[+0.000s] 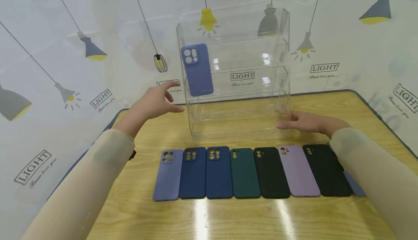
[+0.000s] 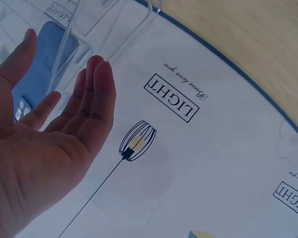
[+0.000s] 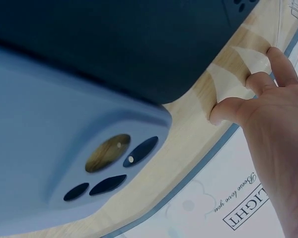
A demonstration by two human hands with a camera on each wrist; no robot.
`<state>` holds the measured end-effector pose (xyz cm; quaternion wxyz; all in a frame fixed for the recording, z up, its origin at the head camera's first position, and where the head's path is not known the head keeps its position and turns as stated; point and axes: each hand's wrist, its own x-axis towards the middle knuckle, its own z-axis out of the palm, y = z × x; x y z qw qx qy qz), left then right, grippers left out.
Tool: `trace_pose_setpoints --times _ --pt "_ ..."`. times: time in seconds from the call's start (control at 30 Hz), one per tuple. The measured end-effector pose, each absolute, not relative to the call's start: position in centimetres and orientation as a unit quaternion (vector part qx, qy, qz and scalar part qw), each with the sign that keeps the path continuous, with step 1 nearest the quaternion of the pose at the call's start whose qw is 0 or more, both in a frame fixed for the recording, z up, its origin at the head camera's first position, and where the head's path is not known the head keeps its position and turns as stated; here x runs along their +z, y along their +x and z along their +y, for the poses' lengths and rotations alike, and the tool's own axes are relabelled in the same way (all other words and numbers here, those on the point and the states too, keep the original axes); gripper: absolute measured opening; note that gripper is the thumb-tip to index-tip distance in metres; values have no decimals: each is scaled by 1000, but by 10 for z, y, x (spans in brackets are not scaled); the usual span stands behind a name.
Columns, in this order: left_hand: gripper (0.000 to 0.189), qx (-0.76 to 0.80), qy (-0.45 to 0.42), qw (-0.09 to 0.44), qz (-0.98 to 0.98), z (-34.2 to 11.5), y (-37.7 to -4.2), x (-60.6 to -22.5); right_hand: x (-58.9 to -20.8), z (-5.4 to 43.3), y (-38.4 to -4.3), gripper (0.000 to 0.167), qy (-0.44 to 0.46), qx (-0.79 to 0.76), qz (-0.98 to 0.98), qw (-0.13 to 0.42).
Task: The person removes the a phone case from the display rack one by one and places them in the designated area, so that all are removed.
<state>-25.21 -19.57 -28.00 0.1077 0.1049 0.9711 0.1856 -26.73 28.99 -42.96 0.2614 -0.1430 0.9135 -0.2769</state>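
Observation:
A clear tiered display rack (image 1: 241, 124) stands on the table. A periwinkle phone case (image 1: 200, 71) leans in its upper left part; the left wrist view shows this case (image 2: 45, 62) behind the plastic. My left hand (image 1: 156, 100) is beside the rack's left side, fingers loosely bent and thumb apart, holding nothing. At the lower right side of the rack, my right hand (image 1: 305, 121) grips the side panel, its farther fingers partly seen through the plastic. In the right wrist view the right hand (image 3: 275, 116) appears beyond a blue case (image 3: 49, 134) and a dark case (image 3: 114, 44).
A row of phone cases lies before the rack: periwinkle (image 1: 168, 176), several dark ones including green (image 1: 245, 174), and lilac (image 1: 299, 173). My right sleeve (image 1: 369, 174) partly covers a blue case (image 1: 355, 185) at the row's end. A printed cloth (image 1: 130, 33) hangs behind the wooden table (image 1: 156, 218).

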Motion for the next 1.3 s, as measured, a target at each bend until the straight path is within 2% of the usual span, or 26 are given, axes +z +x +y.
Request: trace_pose_setpoints --times 0.27,0.5,0.77,1.07,1.3 --pt "90 210 99 34 972 -177 -272 -245 -431 290 -266 98 -144 -277 915 256" --pt "91 249 99 -45 962 -164 -290 -235 -432 292 -265 97 -145 -278 915 255" --pt "81 256 108 -71 958 -159 -300 -239 -431 290 -266 101 -136 -270 917 258" --pt "68 260 130 -112 950 -156 -297 -248 -431 289 -266 99 -137 -270 917 258" --pt "59 272 155 -146 939 -140 -294 -247 -430 290 -265 105 -126 -264 920 260"
